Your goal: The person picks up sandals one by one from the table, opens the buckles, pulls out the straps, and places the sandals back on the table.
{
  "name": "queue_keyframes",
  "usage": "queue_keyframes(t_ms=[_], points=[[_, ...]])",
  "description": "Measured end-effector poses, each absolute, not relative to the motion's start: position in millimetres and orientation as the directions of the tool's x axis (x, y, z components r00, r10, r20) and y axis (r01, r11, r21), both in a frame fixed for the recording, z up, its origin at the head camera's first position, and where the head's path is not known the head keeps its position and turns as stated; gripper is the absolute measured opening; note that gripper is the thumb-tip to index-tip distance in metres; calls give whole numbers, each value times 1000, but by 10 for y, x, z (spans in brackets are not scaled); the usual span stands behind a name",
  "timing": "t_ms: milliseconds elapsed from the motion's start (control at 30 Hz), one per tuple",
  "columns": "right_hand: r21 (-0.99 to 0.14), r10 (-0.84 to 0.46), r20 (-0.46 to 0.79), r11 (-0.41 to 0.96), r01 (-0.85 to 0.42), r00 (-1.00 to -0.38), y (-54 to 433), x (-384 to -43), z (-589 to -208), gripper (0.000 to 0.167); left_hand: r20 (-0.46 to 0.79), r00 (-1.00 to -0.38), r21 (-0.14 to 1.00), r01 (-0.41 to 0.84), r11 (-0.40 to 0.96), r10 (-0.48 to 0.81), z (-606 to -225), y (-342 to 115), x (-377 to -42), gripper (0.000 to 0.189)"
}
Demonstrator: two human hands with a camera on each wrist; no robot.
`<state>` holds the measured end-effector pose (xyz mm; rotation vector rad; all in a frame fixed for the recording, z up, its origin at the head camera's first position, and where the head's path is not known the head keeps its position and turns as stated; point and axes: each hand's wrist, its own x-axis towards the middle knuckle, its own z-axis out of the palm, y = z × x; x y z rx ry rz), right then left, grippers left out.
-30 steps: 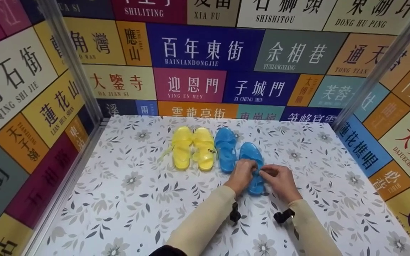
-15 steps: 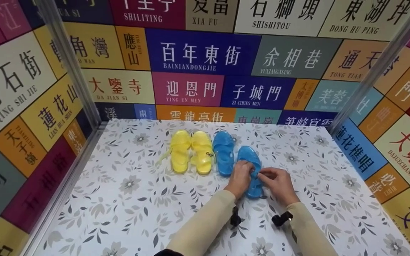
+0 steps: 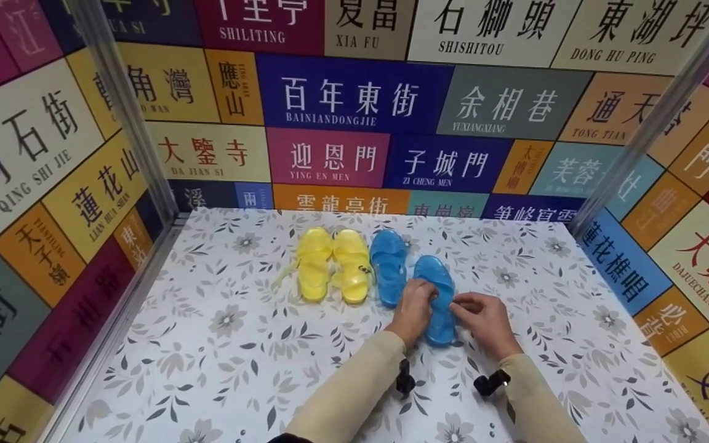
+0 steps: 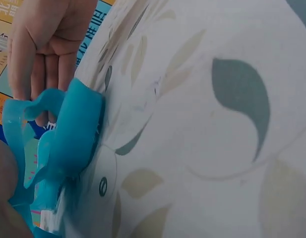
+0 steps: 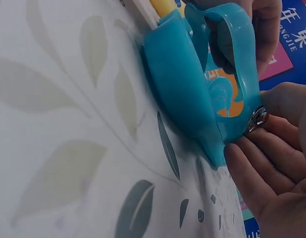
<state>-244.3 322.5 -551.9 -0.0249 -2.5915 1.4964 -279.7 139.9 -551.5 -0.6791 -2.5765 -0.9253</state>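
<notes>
A blue jelly sandal (image 3: 439, 326) lies toe-away on the patterned tabletop, slightly nearer than its blue mate (image 3: 389, 271). At its left side my left hand (image 3: 414, 307) holds the strap with curled fingers; its fingertips are partly hidden in the head view. From the right, my right hand (image 3: 484, 317) pinches the ankle strap (image 5: 244, 54) by its small metal buckle (image 5: 257, 119), thumb against the strap. In the left wrist view, the sandal's side (image 4: 76, 131) stands on the table, with the right hand (image 4: 51, 44) beyond it.
Two yellow jelly sandals, a left one (image 3: 314, 264) and a right one (image 3: 351, 267), stand side by side left of the blue pair. The floral tabletop (image 3: 225, 369) ends at printed wall panels (image 3: 354, 92) behind and at both sides. Metal posts (image 3: 139, 123) mark the corners.
My left fingertips have drawn slightly left, widening the gap to the right fingertips and showing more of the sandal's insole. The right hand barely moves; the head view shifts a little.
</notes>
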Motion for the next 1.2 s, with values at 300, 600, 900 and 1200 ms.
queue_keyframes(t_ms=[300,600,900,1200], points=[[-768,35,229,621,-158,-973,3148,-2431,-5525,22,547,-728,368,652,663,413,-5477,1359,-2773,11],[-748,-42,209,636,-187,-977,3169,-2353,-5557,38,659,-694,427,662,616,289,-5632,1307,-2490,40],[-779,-71,60,620,-91,-996,3274,-2216,-5598,64,353,-887,673,462,578,297,-5708,1232,-2193,101],[-818,-189,-6,566,-104,-982,3327,-2127,-5612,87,120,-966,824,225,520,229,-5669,1228,-2078,126]])
